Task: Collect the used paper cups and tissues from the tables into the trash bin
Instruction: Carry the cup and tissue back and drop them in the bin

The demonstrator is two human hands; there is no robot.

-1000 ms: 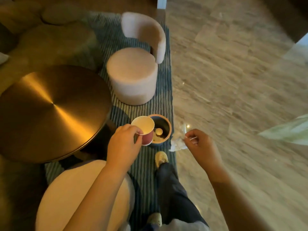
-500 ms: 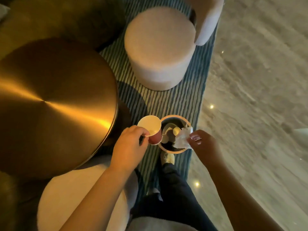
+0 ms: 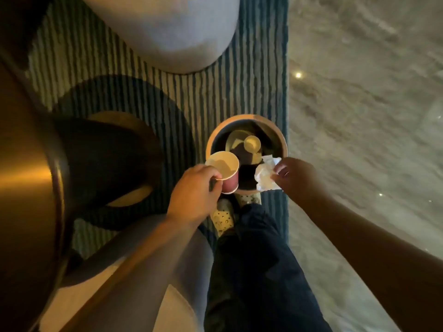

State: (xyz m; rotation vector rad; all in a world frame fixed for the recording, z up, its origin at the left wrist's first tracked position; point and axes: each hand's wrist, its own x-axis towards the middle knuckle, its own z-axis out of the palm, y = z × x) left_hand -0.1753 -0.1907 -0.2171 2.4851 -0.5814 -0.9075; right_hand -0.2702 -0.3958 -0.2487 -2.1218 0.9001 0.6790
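A small pink paper cup with a cream inside (image 3: 223, 172) stands nearly upright in the left hand (image 3: 194, 190). Its open mouth faces up toward the camera and its long axis runs close to vertical, with the base tipped a little toward the lower right. The hand grips it from the near left side, thumb and fingertips curled round the wall just under the rim, the forearm reaching in from the lower left. The cup hangs over the near left edge of the round dark trash bin with a tan rim (image 3: 247, 118).

The right hand (image 3: 294, 178) comes in from the right, knuckles up, and pinches a crumpled white tissue (image 3: 265, 176) between thumb and fingertips. The wad sits over the bin's near right edge, just beside the cup but apart from it.

Inside the bin lies another cream paper cup (image 3: 252, 143), mouth up. The bin stands on a blue-and-pale striped rug (image 3: 215, 92), close to its border with the grey stone floor (image 3: 359, 116). A round brass table (image 3: 28, 178) fills the left side, and a pale round upholstered stool (image 3: 167, 32) sits beyond the bin. Below the bin are dotted pale shoes (image 3: 223, 216) and dark trousers (image 3: 251, 259).
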